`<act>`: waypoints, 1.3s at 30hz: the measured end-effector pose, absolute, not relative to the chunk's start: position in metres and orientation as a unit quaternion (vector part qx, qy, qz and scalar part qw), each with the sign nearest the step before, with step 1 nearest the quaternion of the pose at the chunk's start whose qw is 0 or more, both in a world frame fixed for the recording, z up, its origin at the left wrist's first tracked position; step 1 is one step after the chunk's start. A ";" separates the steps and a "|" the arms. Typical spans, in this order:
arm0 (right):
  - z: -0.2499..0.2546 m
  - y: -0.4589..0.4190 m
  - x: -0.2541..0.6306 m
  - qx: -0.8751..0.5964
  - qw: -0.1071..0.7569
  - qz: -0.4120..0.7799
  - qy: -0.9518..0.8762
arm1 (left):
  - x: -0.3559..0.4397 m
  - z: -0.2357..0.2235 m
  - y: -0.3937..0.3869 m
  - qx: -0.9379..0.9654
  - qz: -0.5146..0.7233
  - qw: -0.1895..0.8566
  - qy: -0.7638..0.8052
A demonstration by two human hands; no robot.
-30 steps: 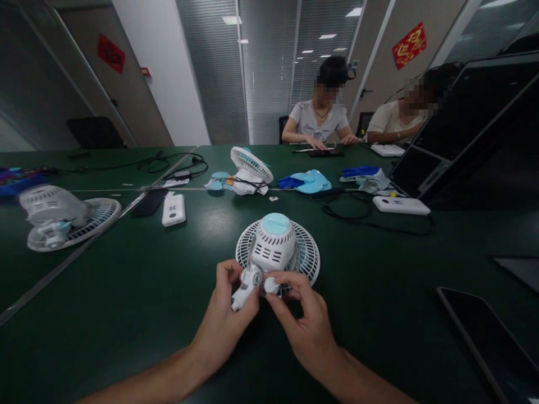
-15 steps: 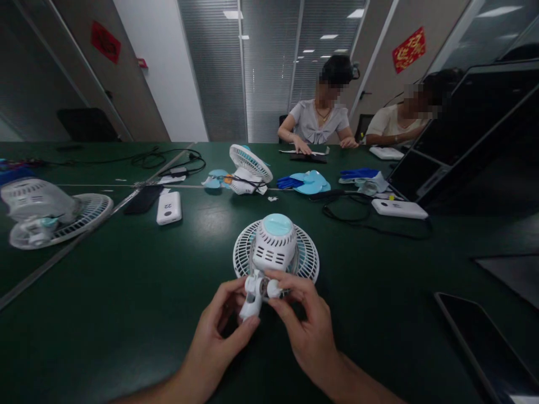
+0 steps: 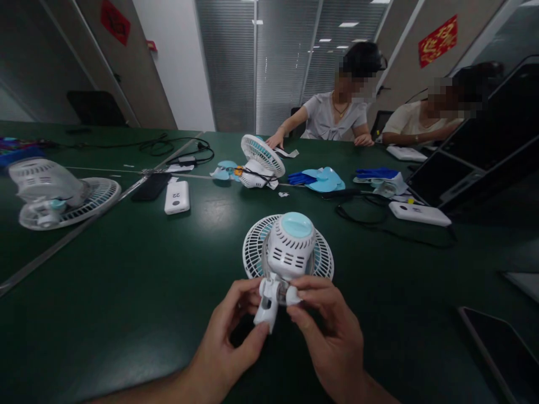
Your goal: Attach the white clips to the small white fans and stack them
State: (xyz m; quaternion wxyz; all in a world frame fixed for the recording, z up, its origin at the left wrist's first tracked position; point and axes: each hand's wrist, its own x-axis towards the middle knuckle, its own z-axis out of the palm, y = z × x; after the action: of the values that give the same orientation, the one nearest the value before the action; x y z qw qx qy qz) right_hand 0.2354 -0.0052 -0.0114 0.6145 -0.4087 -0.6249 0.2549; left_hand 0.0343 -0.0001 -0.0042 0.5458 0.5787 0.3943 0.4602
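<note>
A small white fan (image 3: 290, 252) with a light blue cap lies face down on its round grille in front of me. From its near side a white bracket (image 3: 266, 308) sticks out towards me. My left hand (image 3: 229, 331) grips this bracket, thumb at its lower end and fingers behind its upper part. Just right of the bracket, my right hand (image 3: 330, 325) pinches a round white knob (image 3: 293, 295) between thumb and fingers. Whether the knob is still joined to the bracket, I cannot tell.
Another fan (image 3: 54, 188) lies at the left, and a third (image 3: 261, 163) at the back. Beyond the power bank (image 3: 177, 197) run cables. Blue fan blades (image 3: 324, 179) and gloves (image 3: 379, 179) lie farther back. A phone (image 3: 501, 348) is at right. Two people sit opposite.
The view has turned slightly, shifting most things rightwards. The knob in my right hand sits a little farther from the bracket. Across the table, a person's hand has moved left towards the back fan.
</note>
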 end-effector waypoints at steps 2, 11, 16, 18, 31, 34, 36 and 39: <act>-0.011 -0.003 0.240 -0.433 0.605 0.239 -0.624 | 0.035 -0.003 0.000 0.583 0.461 0.544 0.389; -0.011 -0.003 0.239 -0.396 0.639 0.257 -0.608 | 0.036 -0.002 0.000 0.589 0.466 0.548 0.369; -0.010 -0.001 0.240 -0.420 0.616 0.248 -0.618 | 0.037 -0.003 0.001 0.573 0.469 0.555 0.379; -0.008 -0.001 0.241 -0.422 0.604 0.238 -0.633 | 0.038 -0.003 0.000 0.569 0.463 0.563 0.381; 0.011 -0.006 0.245 -0.413 0.501 0.129 -0.749 | 0.043 -0.003 0.001 0.524 0.461 0.627 0.346; 0.010 -0.003 0.242 -0.442 0.510 0.115 -0.729 | 0.042 -0.002 -0.001 0.520 0.466 0.626 0.347; 0.009 -0.001 0.242 -0.462 0.517 0.123 -0.710 | 0.041 -0.001 -0.002 0.524 0.463 0.623 0.349; 0.007 0.002 0.242 -0.475 0.506 0.152 -0.703 | 0.040 -0.001 -0.003 0.536 0.456 0.618 0.350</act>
State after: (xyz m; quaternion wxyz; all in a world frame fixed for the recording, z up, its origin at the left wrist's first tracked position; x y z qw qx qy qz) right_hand 0.2419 0.0022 0.0067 0.5064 -0.4750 -0.7035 0.1520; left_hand 0.0403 -0.0026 -0.0014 0.6184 0.5362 0.3499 0.4557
